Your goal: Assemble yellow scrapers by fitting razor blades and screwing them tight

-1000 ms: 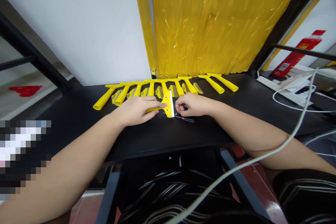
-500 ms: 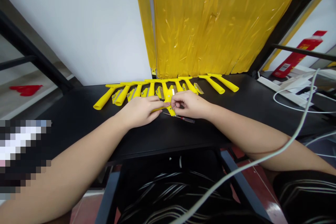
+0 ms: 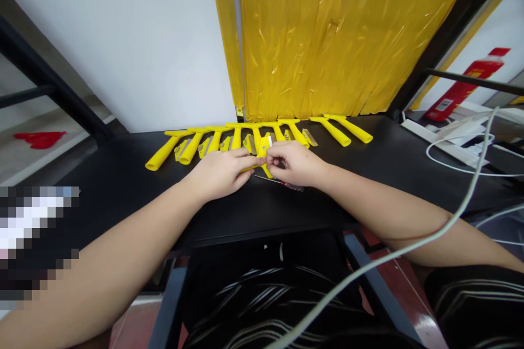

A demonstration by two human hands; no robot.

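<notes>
My left hand (image 3: 226, 173) is closed around a yellow scraper (image 3: 265, 143), its index finger stretched along the part. A screw and a pale blade edge show on the scraper's head. My right hand (image 3: 298, 163) is pinched against the scraper's right side, with thumb and finger pressed together; whatever sits between those fingertips is too small to make out. Just under the right hand lies a small screwdriver (image 3: 291, 186) on the black table (image 3: 254, 215), its shaft pointing left and its handle partly covered.
Behind my hands runs a row of yellow T-shaped handles (image 3: 162, 152), with several small yellow blade holders (image 3: 203, 147) between them. Two more handles (image 3: 338, 133) lie to the right. A white cable (image 3: 409, 251) crosses the front right. A red bottle (image 3: 462, 87) leans at the far right.
The held scraper has shifted slightly, its head tipping up a little and its lower end drawing under the right hand. The right hand covers a bit more of the screwdriver.
</notes>
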